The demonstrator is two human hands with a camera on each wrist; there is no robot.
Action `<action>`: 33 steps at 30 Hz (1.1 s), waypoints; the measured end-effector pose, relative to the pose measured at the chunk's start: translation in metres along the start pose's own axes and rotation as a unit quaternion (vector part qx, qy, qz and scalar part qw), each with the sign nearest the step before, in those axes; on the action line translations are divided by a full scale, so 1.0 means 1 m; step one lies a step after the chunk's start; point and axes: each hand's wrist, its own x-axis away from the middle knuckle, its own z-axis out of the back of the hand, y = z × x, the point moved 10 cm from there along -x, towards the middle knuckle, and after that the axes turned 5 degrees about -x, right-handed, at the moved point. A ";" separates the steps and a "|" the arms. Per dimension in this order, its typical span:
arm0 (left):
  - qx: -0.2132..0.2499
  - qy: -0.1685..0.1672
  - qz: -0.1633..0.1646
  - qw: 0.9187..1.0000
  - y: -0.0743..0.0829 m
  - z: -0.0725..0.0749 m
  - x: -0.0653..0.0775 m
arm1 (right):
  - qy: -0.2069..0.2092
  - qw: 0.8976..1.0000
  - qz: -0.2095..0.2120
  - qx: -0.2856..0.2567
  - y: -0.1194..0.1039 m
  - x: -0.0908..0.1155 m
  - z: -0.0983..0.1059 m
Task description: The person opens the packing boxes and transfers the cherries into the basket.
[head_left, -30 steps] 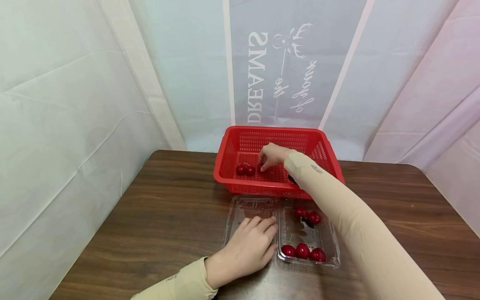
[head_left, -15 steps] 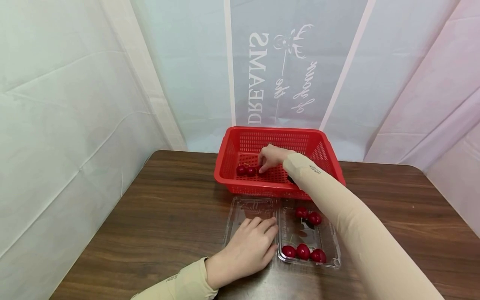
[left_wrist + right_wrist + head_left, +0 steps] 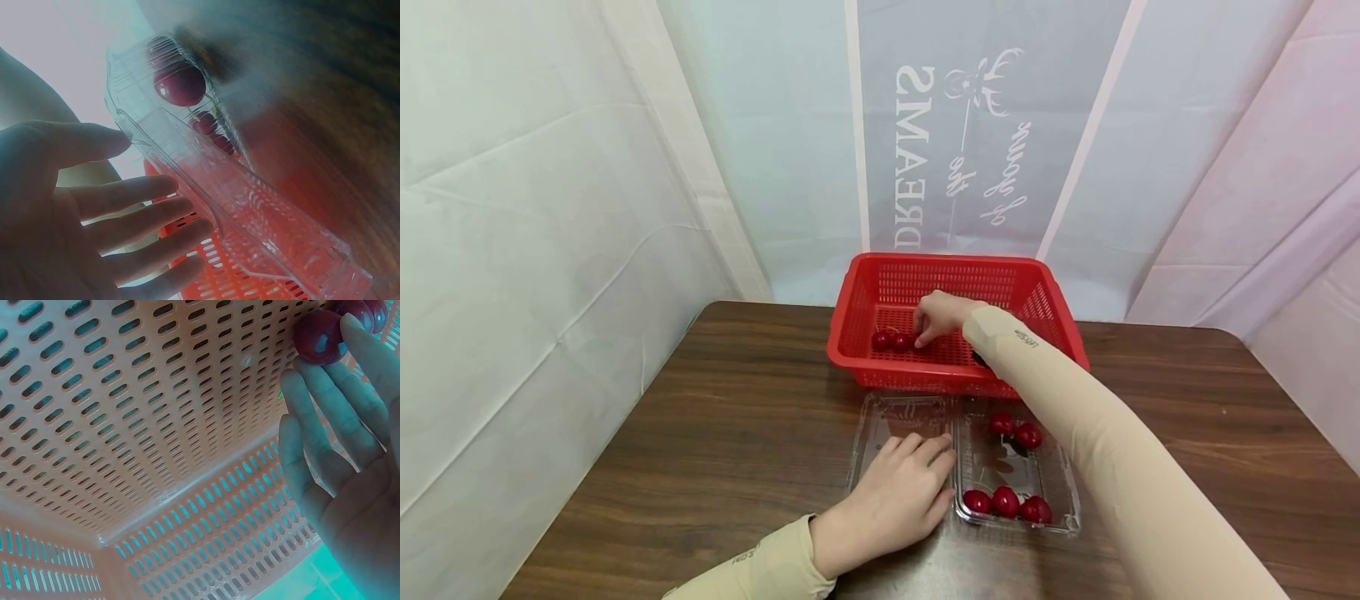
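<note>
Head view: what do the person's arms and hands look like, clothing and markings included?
Close-fitting pale beige sleeves cover both forearms: the left sleeve and the right sleeve each carry small dark lettering near the wrist. The left hand and right hand are bare, with no gloves or rings visible.

This is looking like a cloth-walled booth (image 3: 1247, 183): a printed curtain (image 3: 902, 42) is hanging beyond the right hand (image 3: 943, 313), white sheets (image 3: 550, 217) are flanking the wood-grain table (image 3: 722, 425) below.
</note>
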 end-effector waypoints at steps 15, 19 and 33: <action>0.001 -0.001 0.000 1.000 0.000 0.002 0.000 | 0.002 1.000 -0.010 0.008 0.002 -0.001 0.001; 0.003 0.001 0.000 1.000 0.000 0.002 0.000 | 0.003 1.000 -0.015 0.011 0.003 -0.002 0.001; 0.003 0.002 -0.001 1.000 0.000 0.001 0.000 | 0.000 1.000 -0.022 0.017 0.006 -0.002 0.001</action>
